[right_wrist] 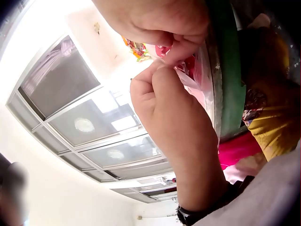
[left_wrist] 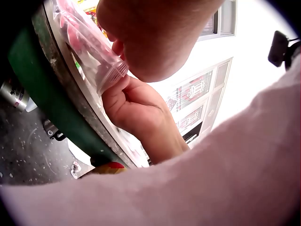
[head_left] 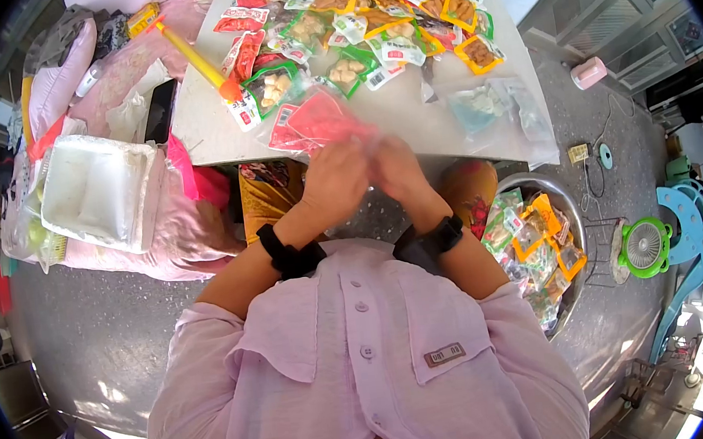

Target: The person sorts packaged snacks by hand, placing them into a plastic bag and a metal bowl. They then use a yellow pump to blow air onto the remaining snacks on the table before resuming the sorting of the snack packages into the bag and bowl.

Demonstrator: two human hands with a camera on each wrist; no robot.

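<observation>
A clear plastic bag with red packets inside [head_left: 316,122] lies over the table's near edge. My left hand [head_left: 339,182] and right hand [head_left: 400,171] meet at its near end, fingertips close together, each pinching the clear film. The left wrist view shows the bag [left_wrist: 87,40] stretching away from the fingers, with a ribbed strip at its pinched end. Curled fingers and thumbs of both hands hold the bag's edge [right_wrist: 200,77] in the right wrist view, partly hiding it.
Many colourful snack packets [head_left: 382,23] are heaped at the table's far side. Clear bags [head_left: 501,109] lie on the right. A metal basin [head_left: 574,196] of packets stands beside the right knee; a white foam box [head_left: 100,190] and a phone [head_left: 160,111] are on the left.
</observation>
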